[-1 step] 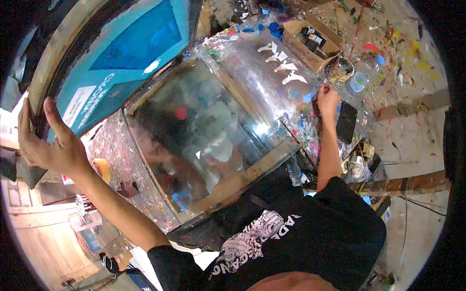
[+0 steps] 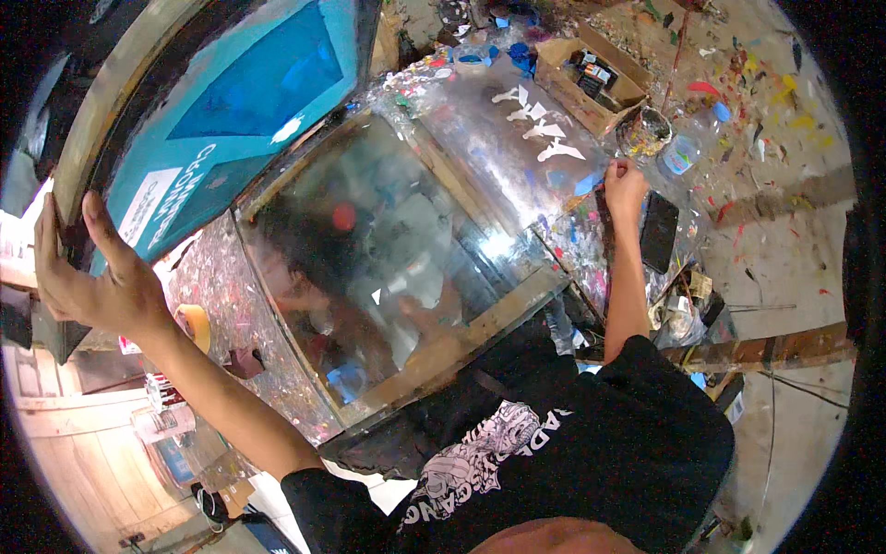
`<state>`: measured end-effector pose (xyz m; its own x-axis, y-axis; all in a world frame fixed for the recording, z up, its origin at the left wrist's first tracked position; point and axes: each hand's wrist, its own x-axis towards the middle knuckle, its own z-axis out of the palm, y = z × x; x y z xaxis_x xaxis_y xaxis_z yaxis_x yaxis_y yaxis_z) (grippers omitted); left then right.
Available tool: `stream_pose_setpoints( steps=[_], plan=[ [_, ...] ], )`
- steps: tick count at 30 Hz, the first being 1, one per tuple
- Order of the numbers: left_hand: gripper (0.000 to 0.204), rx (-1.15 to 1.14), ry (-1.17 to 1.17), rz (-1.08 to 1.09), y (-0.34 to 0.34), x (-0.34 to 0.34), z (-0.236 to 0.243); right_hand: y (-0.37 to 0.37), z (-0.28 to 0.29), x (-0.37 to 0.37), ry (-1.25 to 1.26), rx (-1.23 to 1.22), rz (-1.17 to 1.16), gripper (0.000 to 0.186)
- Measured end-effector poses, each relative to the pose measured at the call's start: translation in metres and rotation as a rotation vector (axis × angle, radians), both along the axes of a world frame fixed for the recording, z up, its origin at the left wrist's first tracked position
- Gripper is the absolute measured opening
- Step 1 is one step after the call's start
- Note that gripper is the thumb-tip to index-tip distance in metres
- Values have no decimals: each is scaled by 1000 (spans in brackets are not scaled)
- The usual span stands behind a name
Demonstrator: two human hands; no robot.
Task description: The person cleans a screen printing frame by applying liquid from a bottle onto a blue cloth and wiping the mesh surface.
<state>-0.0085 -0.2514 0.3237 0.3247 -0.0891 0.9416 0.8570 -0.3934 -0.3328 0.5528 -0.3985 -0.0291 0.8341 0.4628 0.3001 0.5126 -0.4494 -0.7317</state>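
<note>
My left hand point(image 2: 111, 258) grips the wooden edge point(image 2: 88, 129) of a raised screen frame with a turquoise stencil face point(image 2: 249, 102). My right hand point(image 2: 624, 198) has its fingers pinched at the right edge of a cloudy plastic-covered sheet point(image 2: 480, 157) bearing white shapes point(image 2: 535, 120), beside a small blue piece point(image 2: 584, 183); what they hold is too small to make out. Between my hands lies a glass panel point(image 2: 369, 240) in a worn frame, with a red dot and a small white scrap on it. A black phone point(image 2: 659, 231) lies just right of my right wrist.
A cardboard box point(image 2: 591, 83), a paint-crusted tub point(image 2: 644, 131) and a plastic bottle point(image 2: 681, 152) stand at the back right. A yellow tape roll point(image 2: 194, 325) sits on the paint-spattered bench point(image 2: 208, 277) at left. Clutter and cables are at lower left.
</note>
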Motion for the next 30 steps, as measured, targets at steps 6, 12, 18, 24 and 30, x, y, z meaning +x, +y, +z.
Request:
stream_pose_setpoints(
  steps=[6,12,18,24,30],
  plan=[
    [36,62,34,66,4,-3,2,-4,-7,34,-222,-184,-60,25],
    [38,97,40,112,4,-6,-4,-9,-5,50,-173,-256,-87,29],
    [42,83,13,126,-5,3,-12,-5,0,51,-220,-328,-124,22],
    [40,85,9,20,-4,4,-11,1,6,29,-212,-336,63,24],
    [40,86,-3,106,-6,4,-15,-1,22,19,-207,-300,88,30]
  ],
)
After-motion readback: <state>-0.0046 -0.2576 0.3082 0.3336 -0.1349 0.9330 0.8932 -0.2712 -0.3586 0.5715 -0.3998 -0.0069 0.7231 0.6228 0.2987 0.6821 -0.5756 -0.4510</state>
